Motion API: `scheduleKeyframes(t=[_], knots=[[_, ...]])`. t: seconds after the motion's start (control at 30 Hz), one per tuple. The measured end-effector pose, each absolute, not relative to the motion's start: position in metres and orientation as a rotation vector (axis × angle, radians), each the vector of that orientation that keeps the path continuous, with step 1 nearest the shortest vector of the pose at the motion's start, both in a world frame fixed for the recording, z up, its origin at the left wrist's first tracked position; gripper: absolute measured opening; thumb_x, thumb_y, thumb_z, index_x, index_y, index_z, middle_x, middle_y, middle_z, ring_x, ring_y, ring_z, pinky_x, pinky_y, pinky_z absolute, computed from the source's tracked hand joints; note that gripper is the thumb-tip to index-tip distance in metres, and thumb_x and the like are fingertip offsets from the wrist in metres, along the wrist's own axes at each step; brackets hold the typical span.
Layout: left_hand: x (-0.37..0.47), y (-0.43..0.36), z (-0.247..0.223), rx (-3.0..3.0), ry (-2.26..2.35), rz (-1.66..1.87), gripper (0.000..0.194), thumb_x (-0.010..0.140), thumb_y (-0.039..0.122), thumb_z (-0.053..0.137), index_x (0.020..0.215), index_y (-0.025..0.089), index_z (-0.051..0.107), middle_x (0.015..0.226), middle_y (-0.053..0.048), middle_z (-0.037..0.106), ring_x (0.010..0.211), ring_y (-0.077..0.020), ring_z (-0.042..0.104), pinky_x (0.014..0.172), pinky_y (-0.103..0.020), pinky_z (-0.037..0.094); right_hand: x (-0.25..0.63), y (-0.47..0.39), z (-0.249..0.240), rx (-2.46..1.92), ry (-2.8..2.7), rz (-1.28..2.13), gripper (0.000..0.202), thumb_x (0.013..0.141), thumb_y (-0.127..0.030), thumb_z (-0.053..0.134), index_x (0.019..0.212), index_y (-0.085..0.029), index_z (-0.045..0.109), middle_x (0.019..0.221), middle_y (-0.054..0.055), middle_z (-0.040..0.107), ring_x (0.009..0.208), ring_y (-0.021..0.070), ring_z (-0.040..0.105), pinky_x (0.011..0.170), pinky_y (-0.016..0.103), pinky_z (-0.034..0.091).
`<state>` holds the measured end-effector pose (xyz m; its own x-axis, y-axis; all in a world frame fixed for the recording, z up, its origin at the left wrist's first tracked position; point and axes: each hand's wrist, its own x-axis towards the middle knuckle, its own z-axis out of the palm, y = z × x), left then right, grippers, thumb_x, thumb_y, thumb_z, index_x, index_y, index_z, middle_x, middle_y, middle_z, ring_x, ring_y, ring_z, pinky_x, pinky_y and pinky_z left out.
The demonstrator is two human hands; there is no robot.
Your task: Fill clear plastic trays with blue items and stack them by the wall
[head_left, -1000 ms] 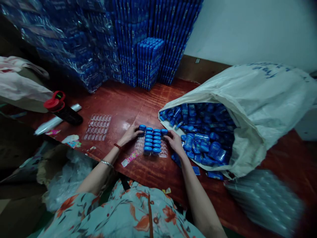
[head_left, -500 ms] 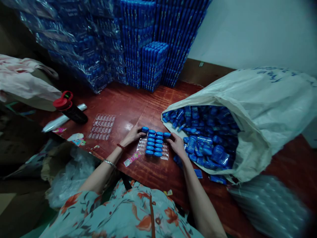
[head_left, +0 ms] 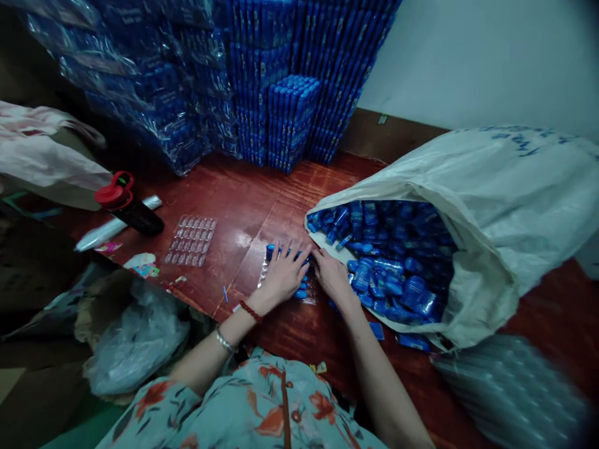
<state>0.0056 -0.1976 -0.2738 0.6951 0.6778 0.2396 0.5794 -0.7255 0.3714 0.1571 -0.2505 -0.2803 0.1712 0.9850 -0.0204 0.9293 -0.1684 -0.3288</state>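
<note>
A clear blister tray (head_left: 262, 272) lies on the red-brown table, with blue capsule-shaped packs (head_left: 301, 294) in its middle columns. My left hand (head_left: 283, 272) lies over the packs with its fingers spread, hiding most of them. Beside it, at the tray's right edge, my right hand (head_left: 329, 272) has its fingers bent together near the upper right corner; what they hold, if anything, is hidden. Right of my hands, a white woven sack (head_left: 482, 268) lies on its side, its mouth full of blue packs (head_left: 374, 274).
Another clear tray (head_left: 191, 241) lies to the left, near a black bottle with a red lid (head_left: 140, 215). Stacked blue packs (head_left: 292, 118) rise at the back. Clear trays (head_left: 515, 386) are at the lower right, and a plastic bag (head_left: 138, 346) is at the lower left.
My left hand has moved from the tray's upper left corner onto the blue packs and spread its fingers. My right hand has shifted slightly, and the pack at its fingertips no longer shows.
</note>
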Motion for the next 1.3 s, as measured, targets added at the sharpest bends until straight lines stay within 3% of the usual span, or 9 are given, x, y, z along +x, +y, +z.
scheduleKeyframes(t=[0.17,0.33,0.43,0.53,0.6,0.73,0.93,1.17,1.3], knots=[[0.025,-0.205,-0.286,2.736,1.099,0.349,0.045,0.094,0.035,0.035,0.137,0.023,0.040,0.138,-0.007,0.047,0.131,-0.0313,0.035,0.110,-0.055,0.021,0.174,-0.258,-0.277,-1.883,-1.415,0.318,0.024,0.089,-0.029,0.042,0.105,-0.020,0.059,0.096,0.006,0.063,0.081,0.0174,0.060,0.076,0.029,0.047],[0.021,-0.202,-0.285,2.748,1.070,0.324,0.044,0.093,0.035,0.036,0.135,0.023,0.043,0.138,-0.006,0.047,0.131,-0.0316,0.034,0.110,-0.055,0.020,0.199,-0.267,-0.268,-1.670,-0.824,0.523,0.032,0.083,-0.048,0.050,0.097,-0.020,0.058,0.073,-0.001,0.059,0.052,0.0120,0.053,0.049,0.025,0.044],[0.022,-0.203,-0.284,2.747,1.081,0.322,0.042,0.093,0.035,0.037,0.131,0.021,0.048,0.136,-0.007,0.050,0.131,-0.0317,0.034,0.110,-0.055,0.020,0.199,-0.269,-0.277,-1.646,-0.785,0.742,0.035,0.079,-0.052,0.053,0.084,-0.018,0.061,0.070,-0.001,0.058,0.049,0.0123,0.053,0.047,0.026,0.045],[0.023,-0.204,-0.283,2.745,1.084,0.328,0.041,0.093,0.034,0.037,0.130,0.021,0.048,0.135,-0.007,0.050,0.131,-0.0315,0.035,0.110,-0.055,0.020,0.192,-0.269,-0.290,-1.695,-0.991,0.729,0.028,0.079,-0.043,0.054,0.084,-0.018,0.064,0.084,0.004,0.062,0.067,0.0170,0.061,0.060,0.030,0.051],[0.023,-0.204,-0.283,2.741,1.086,0.319,0.041,0.093,0.035,0.037,0.130,0.022,0.048,0.135,-0.006,0.050,0.131,-0.0313,0.035,0.110,-0.055,0.021,0.190,-0.268,-0.295,-1.746,-1.243,0.610,0.024,0.081,-0.031,0.052,0.096,-0.018,0.065,0.100,0.008,0.062,0.089,0.0209,0.061,0.077,0.035,0.051],[0.023,-0.203,-0.284,2.746,1.096,0.307,0.041,0.093,0.035,0.036,0.130,0.022,0.048,0.135,-0.006,0.050,0.131,-0.0314,0.035,0.110,-0.055,0.020,0.192,-0.267,-0.289,-1.847,-1.649,0.449,0.045,0.082,-0.009,0.040,0.126,-0.014,0.047,0.121,0.013,0.056,0.113,0.0207,0.052,0.098,0.038,0.041],[0.023,-0.203,-0.287,2.761,1.092,0.333,0.041,0.093,0.034,0.037,0.130,0.022,0.049,0.135,-0.005,0.050,0.132,-0.0314,0.033,0.110,-0.055,0.020,0.179,-0.261,-0.261,-2.209,-2.131,0.316,0.045,0.084,-0.002,0.035,0.125,-0.015,0.047,0.110,0.013,0.059,0.104,0.0221,0.055,0.086,0.033,0.046],[0.025,-0.205,-0.289,2.752,1.084,0.333,0.041,0.093,0.033,0.038,0.130,0.020,0.049,0.136,-0.006,0.050,0.131,-0.0318,0.034,0.111,-0.054,0.019,0.157,-0.240,-0.247,-2.234,-2.416,0.180,0.035,0.087,-0.005,0.035,0.115,-0.011,0.055,0.105,0.015,0.061,0.103,0.0232,0.055,0.089,0.033,0.043],[0.019,-0.204,-0.289,2.707,1.048,0.392,0.045,0.094,0.035,0.034,0.135,0.018,0.041,0.138,-0.008,0.047,0.132,-0.0309,0.032,0.110,-0.056,0.019,0.182,-0.243,-0.249,-2.060,-2.294,0.495,0.039,0.086,-0.009,0.043,0.124,-0.015,0.051,0.105,0.012,0.064,0.097,0.0205,0.059,0.082,0.030,0.045]])
